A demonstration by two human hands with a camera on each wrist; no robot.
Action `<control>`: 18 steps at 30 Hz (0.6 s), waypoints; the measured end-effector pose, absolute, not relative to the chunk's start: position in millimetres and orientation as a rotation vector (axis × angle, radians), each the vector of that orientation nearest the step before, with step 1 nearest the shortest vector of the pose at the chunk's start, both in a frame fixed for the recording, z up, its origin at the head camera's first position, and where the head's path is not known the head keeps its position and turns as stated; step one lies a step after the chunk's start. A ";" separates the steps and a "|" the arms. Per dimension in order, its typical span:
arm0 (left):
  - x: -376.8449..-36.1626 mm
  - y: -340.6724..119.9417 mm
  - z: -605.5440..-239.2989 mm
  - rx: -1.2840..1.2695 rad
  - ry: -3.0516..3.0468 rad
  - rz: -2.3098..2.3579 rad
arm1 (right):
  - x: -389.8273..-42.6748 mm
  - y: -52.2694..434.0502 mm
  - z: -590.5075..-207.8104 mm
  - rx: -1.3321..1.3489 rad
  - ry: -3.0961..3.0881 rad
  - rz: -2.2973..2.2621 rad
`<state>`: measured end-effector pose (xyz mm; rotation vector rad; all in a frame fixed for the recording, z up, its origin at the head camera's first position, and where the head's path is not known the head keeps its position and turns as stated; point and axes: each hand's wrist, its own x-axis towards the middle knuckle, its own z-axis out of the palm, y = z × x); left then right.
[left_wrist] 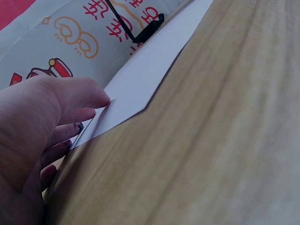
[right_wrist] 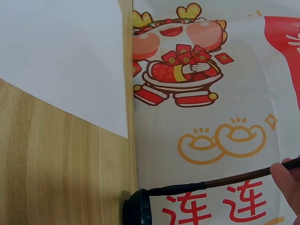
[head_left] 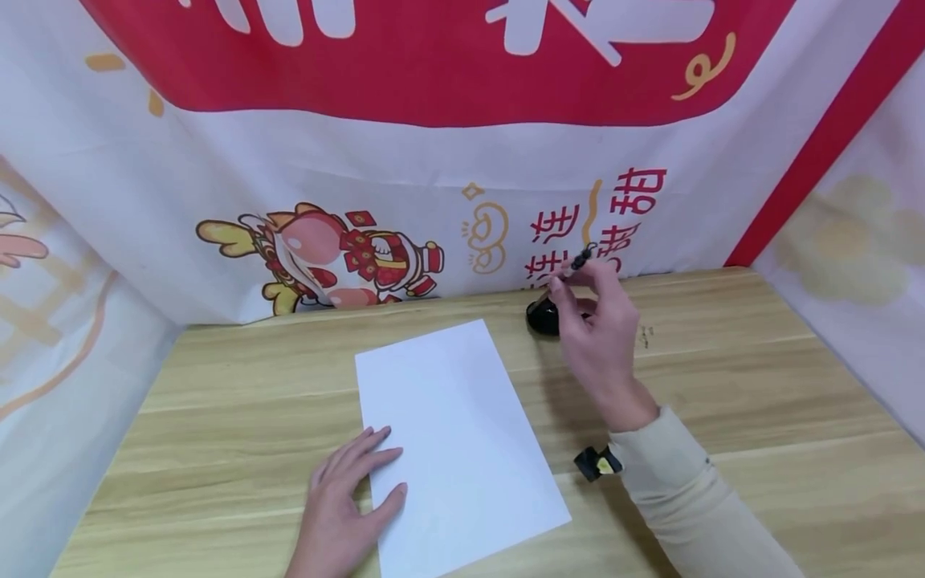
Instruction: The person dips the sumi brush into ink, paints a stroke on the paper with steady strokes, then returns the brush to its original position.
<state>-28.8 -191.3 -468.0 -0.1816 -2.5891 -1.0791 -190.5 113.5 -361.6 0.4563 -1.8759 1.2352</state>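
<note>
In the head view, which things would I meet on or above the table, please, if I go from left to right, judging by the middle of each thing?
Left hand → white paper → black dish → right hand → light-coloured right sleeve.

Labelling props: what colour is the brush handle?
The brush handle is dark brown, showing best in the right wrist view.

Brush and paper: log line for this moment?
left hand: on paper; right hand: holds brush; brush: tip at dish rim; paper: blank
</note>
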 end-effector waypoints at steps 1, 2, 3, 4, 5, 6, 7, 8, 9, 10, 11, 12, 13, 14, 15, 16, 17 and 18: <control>-28.8 -191.1 -468.1 -0.178 -2.591 -1.079 | -190.9 113.1 -362.0 0.449 -1.864 1.230; -28.8 -191.0 -468.3 -0.179 -2.590 -1.077 | -191.3 112.7 -362.2 0.445 -1.854 1.219; -28.6 -190.9 -468.4 -0.182 -2.586 -1.075 | -191.9 112.1 -362.3 0.438 -1.850 1.206; -28.6 -190.8 -468.7 -0.184 -2.583 -1.073 | -192.6 111.7 -362.9 0.434 -1.852 1.194; -28.5 -190.7 -468.7 -0.187 -2.582 -1.072 | -193.0 111.3 -363.3 0.434 -1.859 1.186; -28.2 -190.7 -468.7 -0.188 -2.582 -1.073 | -193.2 111.1 -363.7 0.433 -1.866 1.184; -27.9 -190.8 -468.8 -0.186 -2.585 -1.074 | -193.1 111.0 -364.1 0.432 -1.873 1.190; -27.6 -190.6 -469.0 -0.188 -2.586 -1.072 | -192.7 111.4 -364.2 0.427 -1.877 1.205; -27.6 -190.6 -469.1 -0.188 -2.587 -1.071 | -192.5 111.9 -364.2 0.421 -1.875 1.230; -27.4 -190.5 -469.1 -0.184 -2.593 -1.071 | -192.4 112.6 -363.8 0.413 -1.868 1.257; -27.3 -190.5 -469.0 -0.181 -2.596 -1.073 | -192.3 113.3 -362.8 0.403 -1.858 1.279; -27.4 -190.6 -468.9 -0.179 -2.597 -1.075 | -192.4 114.0 -361.8 0.390 -1.844 1.299; -27.4 -190.6 -468.8 -0.179 -2.597 -1.076 | -192.9 114.8 -361.0 0.376 -1.834 1.310; -27.6 -190.7 -468.8 -0.182 -2.592 -1.074 | -193.5 115.5 -360.2 0.365 -1.828 1.312; -27.5 -190.8 -468.4 -0.184 -2.589 -1.075 | -194.1 116.2 -359.7 0.355 -1.827 1.307; -27.4 -190.8 -467.8 -0.186 -2.587 -1.075 | -194.8 116.8 -359.4 0.348 -1.831 1.296; -27.4 -190.8 -467.3 -0.190 -2.583 -1.074 | -195.4 117.0 -359.5 0.344 -1.837 1.285; -27.1 -190.8 -466.8 -0.193 -2.581 -1.073 | -196.0 117.2 -359.9 0.344 -1.844 1.276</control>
